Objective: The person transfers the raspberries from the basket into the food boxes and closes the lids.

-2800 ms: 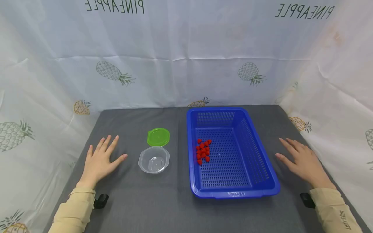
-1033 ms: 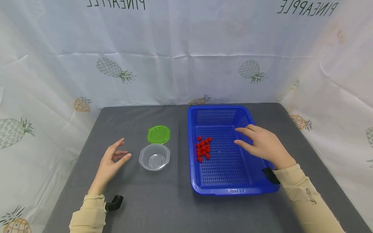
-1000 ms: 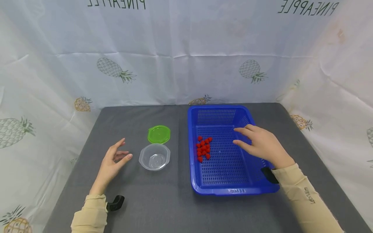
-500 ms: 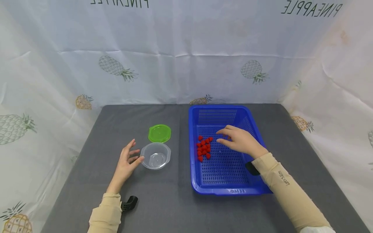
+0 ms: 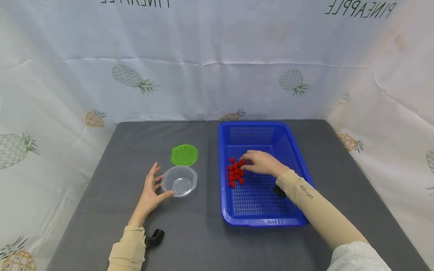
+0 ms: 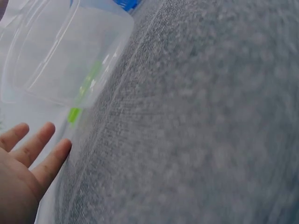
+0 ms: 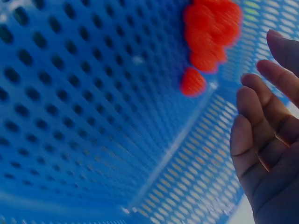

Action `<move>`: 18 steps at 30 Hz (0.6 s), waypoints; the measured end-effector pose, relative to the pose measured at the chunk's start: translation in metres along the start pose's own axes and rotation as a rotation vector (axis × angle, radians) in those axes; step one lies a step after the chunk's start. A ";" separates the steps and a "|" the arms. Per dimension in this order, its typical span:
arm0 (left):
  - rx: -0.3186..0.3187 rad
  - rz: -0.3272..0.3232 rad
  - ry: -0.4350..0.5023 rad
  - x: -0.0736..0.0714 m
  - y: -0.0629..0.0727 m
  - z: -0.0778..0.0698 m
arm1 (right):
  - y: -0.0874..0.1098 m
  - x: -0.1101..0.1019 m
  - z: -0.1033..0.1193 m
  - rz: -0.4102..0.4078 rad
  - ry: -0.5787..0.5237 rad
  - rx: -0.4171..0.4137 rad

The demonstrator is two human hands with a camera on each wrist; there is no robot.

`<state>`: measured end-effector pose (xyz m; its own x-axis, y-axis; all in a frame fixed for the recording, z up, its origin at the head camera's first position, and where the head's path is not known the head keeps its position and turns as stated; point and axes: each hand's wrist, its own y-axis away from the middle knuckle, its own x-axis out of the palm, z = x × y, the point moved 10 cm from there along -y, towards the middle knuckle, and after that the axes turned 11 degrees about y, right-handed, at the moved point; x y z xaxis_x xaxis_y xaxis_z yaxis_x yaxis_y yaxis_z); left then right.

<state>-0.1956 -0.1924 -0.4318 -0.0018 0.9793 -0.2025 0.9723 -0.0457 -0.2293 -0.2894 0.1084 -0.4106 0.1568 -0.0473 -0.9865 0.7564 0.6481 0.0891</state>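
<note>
A clear plastic bowl (image 5: 179, 181) stands upright on the grey cloth; nothing shows inside it. My left hand (image 5: 149, 195) is at its left side, thumb and fingers spread around the near wall and the rim without closing on it. In the left wrist view the fingers (image 6: 51, 161) are straight beside the bowl (image 6: 70, 56). Several small red berry-like pieces (image 5: 236, 175) lie clustered on the left floor of a blue basket (image 5: 264, 222). Over the basket my right hand (image 5: 262, 163) reaches down, fingertips right at the upper pieces, fingers loosely bent with nothing between them.
A green lid (image 5: 184, 154) lies flat just behind the bowl. The basket's raised walls surround the red pieces and the right hand. White curtain (image 5: 217, 90) with pineapple prints hangs behind the table and along both sides.
My left hand has moved right from beside the table's left part to the bowl. The right hand has moved left, from outside the basket to over the red pieces.
</note>
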 end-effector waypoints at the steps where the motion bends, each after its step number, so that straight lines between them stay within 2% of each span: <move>1: 0.012 0.011 0.010 0.001 0.000 -0.001 | -0.001 0.002 0.002 0.006 0.003 -0.012; 4: 0.026 0.030 0.026 0.003 0.000 0.001 | -0.003 0.009 0.007 0.016 0.000 -0.041; 10: 0.017 0.054 0.028 0.004 0.001 0.026 | -0.003 0.017 0.014 -0.004 0.040 -0.111; 15: 0.008 0.067 -0.002 0.006 0.001 0.035 | -0.001 0.020 0.017 -0.038 0.072 -0.134; 18: -0.023 0.072 -0.046 0.008 0.005 0.041 | 0.002 0.026 0.018 -0.038 0.079 -0.135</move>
<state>-0.2003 -0.1926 -0.4733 0.0585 0.9635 -0.2612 0.9754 -0.1108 -0.1905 -0.2726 0.0945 -0.4332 0.0754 -0.0171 -0.9970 0.6680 0.7432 0.0378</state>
